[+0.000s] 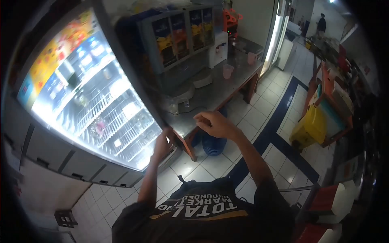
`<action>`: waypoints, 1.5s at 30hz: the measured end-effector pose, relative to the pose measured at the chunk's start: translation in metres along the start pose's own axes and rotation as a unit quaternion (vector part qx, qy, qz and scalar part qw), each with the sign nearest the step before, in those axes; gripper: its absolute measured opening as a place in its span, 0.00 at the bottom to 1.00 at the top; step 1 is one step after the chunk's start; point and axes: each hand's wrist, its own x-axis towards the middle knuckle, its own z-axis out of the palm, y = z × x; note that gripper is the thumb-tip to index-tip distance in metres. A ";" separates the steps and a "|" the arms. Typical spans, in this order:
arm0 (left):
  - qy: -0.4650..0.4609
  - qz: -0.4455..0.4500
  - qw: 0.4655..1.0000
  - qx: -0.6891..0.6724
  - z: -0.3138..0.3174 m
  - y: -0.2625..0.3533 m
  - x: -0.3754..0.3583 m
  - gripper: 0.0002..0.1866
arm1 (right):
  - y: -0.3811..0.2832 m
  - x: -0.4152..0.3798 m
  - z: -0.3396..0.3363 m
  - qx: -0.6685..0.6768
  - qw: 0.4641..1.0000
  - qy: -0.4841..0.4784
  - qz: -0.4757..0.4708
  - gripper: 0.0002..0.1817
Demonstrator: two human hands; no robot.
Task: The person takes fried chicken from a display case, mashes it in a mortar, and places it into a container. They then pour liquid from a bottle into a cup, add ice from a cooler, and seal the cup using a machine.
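Note:
My left hand (163, 142) is raised beside the lower right edge of the lit glass-door fridge (101, 101). Its fingers are blurred against the dark frame, so I cannot make out whether they touch it. My right hand (216, 123) hovers in front of the near corner of the metal-topped table (194, 104), fingers curled in, with nothing visible in them. Just beyond it, a pale device (180, 101) with a dark cable lies on the tabletop. Below my right hand, a blue water jug (214, 143) stands on the floor.
A drink dispenser with fruit pictures (182, 34) and a white water dispenser (219, 49) stand on the table. Pink cups (228, 71) sit near its front edge. At right are a yellow bin (310, 127) and an orange shelf (336, 109). A person (321, 23) is far back.

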 end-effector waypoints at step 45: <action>0.244 0.017 0.877 0.414 -0.298 0.069 0.584 0.17 | -0.093 0.607 -0.183 -0.406 0.714 0.186 -0.539 0.14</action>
